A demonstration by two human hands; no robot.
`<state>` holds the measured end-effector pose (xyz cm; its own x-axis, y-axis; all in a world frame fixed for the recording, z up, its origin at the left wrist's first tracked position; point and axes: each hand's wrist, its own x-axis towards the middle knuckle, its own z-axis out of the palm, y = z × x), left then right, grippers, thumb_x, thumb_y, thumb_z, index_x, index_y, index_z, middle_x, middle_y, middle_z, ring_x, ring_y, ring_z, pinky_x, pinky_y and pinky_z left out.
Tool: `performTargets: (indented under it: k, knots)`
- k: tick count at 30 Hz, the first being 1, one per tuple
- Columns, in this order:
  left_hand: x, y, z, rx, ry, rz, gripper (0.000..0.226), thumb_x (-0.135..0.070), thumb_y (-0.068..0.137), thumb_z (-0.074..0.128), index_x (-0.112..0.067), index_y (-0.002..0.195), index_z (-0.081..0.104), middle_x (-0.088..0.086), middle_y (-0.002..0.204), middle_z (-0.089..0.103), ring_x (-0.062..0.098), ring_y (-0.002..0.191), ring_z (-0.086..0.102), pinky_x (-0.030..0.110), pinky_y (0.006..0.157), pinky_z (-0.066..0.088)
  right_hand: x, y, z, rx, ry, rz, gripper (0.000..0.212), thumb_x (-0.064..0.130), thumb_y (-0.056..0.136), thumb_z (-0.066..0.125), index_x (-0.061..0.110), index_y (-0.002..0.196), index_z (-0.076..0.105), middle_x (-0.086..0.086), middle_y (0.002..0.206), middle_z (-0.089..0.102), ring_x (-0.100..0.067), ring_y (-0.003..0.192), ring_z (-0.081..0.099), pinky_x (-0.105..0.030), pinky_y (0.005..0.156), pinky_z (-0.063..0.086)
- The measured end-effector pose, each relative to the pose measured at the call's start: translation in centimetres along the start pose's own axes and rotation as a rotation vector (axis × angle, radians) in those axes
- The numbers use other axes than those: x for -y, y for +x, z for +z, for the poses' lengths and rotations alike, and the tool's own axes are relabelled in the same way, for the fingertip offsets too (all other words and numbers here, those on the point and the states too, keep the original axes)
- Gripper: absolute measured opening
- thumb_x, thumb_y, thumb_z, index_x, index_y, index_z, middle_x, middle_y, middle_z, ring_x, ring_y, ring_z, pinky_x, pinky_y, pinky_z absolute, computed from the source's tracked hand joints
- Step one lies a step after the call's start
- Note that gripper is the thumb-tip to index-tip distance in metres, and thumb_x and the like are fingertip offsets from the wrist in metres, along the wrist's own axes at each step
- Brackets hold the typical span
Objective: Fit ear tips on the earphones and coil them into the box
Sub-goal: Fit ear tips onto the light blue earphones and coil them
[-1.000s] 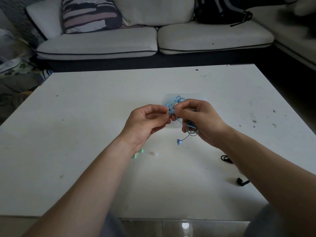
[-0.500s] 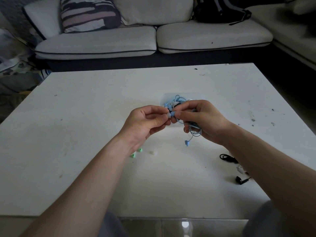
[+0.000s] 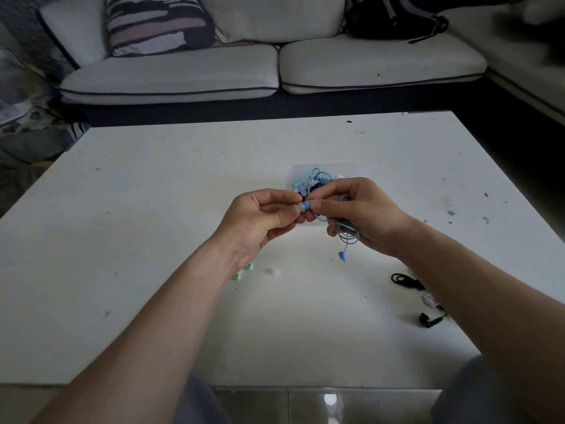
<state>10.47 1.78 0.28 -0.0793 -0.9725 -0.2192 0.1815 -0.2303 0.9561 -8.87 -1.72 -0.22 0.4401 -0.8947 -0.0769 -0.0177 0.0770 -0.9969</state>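
Observation:
My right hand [image 3: 362, 214] grips a coiled bundle of light blue earphone cable [image 3: 347, 235] and pinches one blue earbud [image 3: 307, 205] between thumb and forefinger. My left hand [image 3: 263, 218] pinches a pale ear tip [image 3: 300, 207] against that earbud's nozzle. The second blue earbud [image 3: 342, 256] dangles below my right hand, just above the table. Behind my hands a clear plastic box [image 3: 295, 175] holds several coiled earphones in blue and white.
On the white table [image 3: 153, 209] lie two green ear tips [image 3: 243, 270], a whitish ear tip [image 3: 272, 271] and, at the right, black earphones [image 3: 405, 280] with a black earbud [image 3: 426, 320]. A sofa stands beyond the table's far edge.
The dangling earbud has swung to the right. My hands stay together at the earbud, and the ear tip now sits closer onto it.

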Motion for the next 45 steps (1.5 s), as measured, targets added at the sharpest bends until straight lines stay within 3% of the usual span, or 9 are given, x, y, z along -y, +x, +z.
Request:
performTargets:
  k: [11,15,22,31,45]
  knots:
    - [0.23,-0.02,0.11,-0.008,0.028,-0.010,0.016,0.004,0.079,0.070,-0.009,0.089,0.071,0.009,0.079,0.075,0.016,0.073,0.073,0.021,0.069,0.058,-0.03,-0.02,-0.25,0.015,-0.068,-0.028,0.008,0.004,0.088,0.071,-0.003,0.091,0.074,-0.020,0.083,0.071,-0.021,0.068,0.058,-0.025,0.057,0.049]
    - [0.29,0.02,0.22,-0.012,0.030,-0.010,0.016,0.003,0.078,0.070,-0.008,0.089,0.071,0.010,0.079,0.075,0.017,0.073,0.073,0.022,0.069,0.058,-0.01,-0.05,-0.31,0.011,-0.082,-0.023,0.007,0.005,0.087,0.073,-0.001,0.090,0.075,-0.018,0.081,0.071,-0.018,0.063,0.056,-0.025,0.057,0.048]
    - [0.51,0.13,0.33,-0.028,0.043,-0.016,0.016,0.004,0.080,0.070,-0.008,0.090,0.072,0.011,0.080,0.075,0.017,0.074,0.073,0.022,0.069,0.058,-0.20,0.03,-0.40,-0.014,-0.101,-0.032,0.008,0.008,0.084,0.077,0.001,0.089,0.076,-0.025,0.086,0.071,-0.030,0.076,0.058,-0.028,0.060,0.048]
    - [0.33,0.15,0.40,-0.005,-0.016,-0.017,0.016,0.002,0.078,0.070,-0.007,0.091,0.071,0.011,0.082,0.075,0.018,0.075,0.073,0.022,0.070,0.058,0.22,-0.23,-0.55,0.037,-0.028,-0.006,0.010,0.001,0.090,0.067,-0.006,0.095,0.072,-0.019,0.082,0.070,-0.015,0.059,0.057,-0.024,0.057,0.048]
    - [0.70,0.25,0.37,-0.021,0.024,-0.009,0.016,0.006,0.082,0.069,-0.006,0.093,0.071,0.013,0.083,0.076,0.021,0.076,0.073,0.024,0.073,0.058,-0.31,-0.04,-0.11,-0.007,-0.078,-0.053,0.003,0.004,0.086,0.073,0.002,0.087,0.076,-0.017,0.079,0.072,-0.018,0.066,0.062,-0.025,0.058,0.049]
